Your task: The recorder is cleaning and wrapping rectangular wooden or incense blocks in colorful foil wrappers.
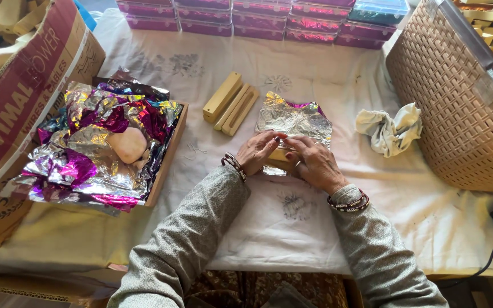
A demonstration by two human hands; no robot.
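The head view looks down on a cloth-covered bench [292,228] where both hands meet at the centre over a sheet of silver foil [295,118]. The left hand [256,151] and right hand [314,162] press flat, fingers together, on a small pale block [279,154] lying at the foil's near edge; neither hand is closed around it, both bear down on it and on the foil. Judging by this, the wrapping seems barely begun: the sheet lies spread and crinkled toward 12 o'clock, with no fold visibly made over the block. The block's long axis appears to run from 9 to 3 o'clock, though the hands hide most of it. At 10 o'clock three bare wooden blocks [230,104] lie side by side, pointing toward 1 o'clock. At 9 o'clock a tray [169,165] holds loose coloured foil sheets [95,154]. A crumpled cloth [389,128] lies at 2 o'clock beside a woven basket [457,114], and stacked flat boxes [258,17] line the far edge.
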